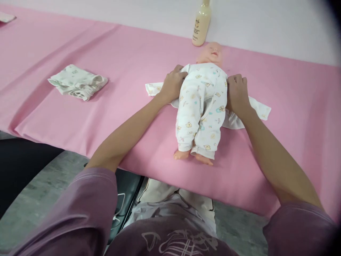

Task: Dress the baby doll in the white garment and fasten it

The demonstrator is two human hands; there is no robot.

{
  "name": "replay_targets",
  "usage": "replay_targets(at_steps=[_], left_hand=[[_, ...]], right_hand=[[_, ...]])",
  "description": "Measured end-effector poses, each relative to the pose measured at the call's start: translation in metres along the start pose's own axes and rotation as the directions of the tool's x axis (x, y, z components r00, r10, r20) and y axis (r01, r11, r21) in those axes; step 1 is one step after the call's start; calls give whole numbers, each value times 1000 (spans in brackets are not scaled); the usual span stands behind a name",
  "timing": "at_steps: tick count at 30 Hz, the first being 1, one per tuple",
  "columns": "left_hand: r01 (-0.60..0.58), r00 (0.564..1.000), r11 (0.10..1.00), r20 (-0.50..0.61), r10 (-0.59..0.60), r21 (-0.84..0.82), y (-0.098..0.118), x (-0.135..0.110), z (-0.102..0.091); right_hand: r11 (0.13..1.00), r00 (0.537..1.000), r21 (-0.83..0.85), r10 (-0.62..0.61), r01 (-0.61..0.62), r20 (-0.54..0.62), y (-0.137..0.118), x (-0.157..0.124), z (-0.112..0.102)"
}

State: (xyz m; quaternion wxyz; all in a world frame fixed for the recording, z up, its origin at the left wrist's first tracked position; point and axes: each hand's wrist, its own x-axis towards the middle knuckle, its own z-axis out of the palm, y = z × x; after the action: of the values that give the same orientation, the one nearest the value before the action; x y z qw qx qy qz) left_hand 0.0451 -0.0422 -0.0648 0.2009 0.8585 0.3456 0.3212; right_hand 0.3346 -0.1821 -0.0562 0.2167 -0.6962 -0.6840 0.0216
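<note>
Two hands grip the printed garment on a baby doll (202, 106) at waist level. The left hand (172, 85) is closed on the cloth at the doll's side, fingers curled over the upper edge of the printed trousers (201, 121). The right hand (237, 93) is closed on the cloth at the opposite side, knuckles up, thumb side against the trousers. Both forearms run from the near table edge to the doll.

The doll lies on its back on the pink table (119, 71), head away from the person, bare feet toward the near edge. An open white top (259, 110) is spread flat beneath the doll; its sleeves extend past both hands.

A folded printed cloth (77, 82) lies on the table, well apart to the left. A cream bottle (201, 23) stands upright just beyond the doll's head, at the far edge of the pink cover.
</note>
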Motion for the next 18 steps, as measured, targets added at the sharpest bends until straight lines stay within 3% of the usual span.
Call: replay_targets(at_steps=[4,7,8,10,13,15,18], left_hand=[[54,998,997,-13,-53,59,-1,2,-11],[136,986,985,-111,-125,104,21,-13,-25],[146,980,986,-149,-132,85,33,-24,-29],[129,968,991,-220,-122,19,64,-58,-35],[113,945,994,-307,-112,-13,113,-132,-36],[161,940,987,-304,-153,3,136,-183,-34],[245,936,969,-264,-230,23,145,-238,-33]], right_hand=[[1000,998,5,-17,18,-60,-16,-28,-42],[996,982,9,-89,92,-164,-62,-75,-73],[994,984,7,-109,111,-143,-80,-92,-80],[988,987,28,-153,155,-55,-116,-127,-85],[954,955,76,-293,289,42,-153,-170,-75],[932,931,65,-360,356,62,-163,-187,-61],[915,914,9,-402,403,57,-163,-195,-41]])
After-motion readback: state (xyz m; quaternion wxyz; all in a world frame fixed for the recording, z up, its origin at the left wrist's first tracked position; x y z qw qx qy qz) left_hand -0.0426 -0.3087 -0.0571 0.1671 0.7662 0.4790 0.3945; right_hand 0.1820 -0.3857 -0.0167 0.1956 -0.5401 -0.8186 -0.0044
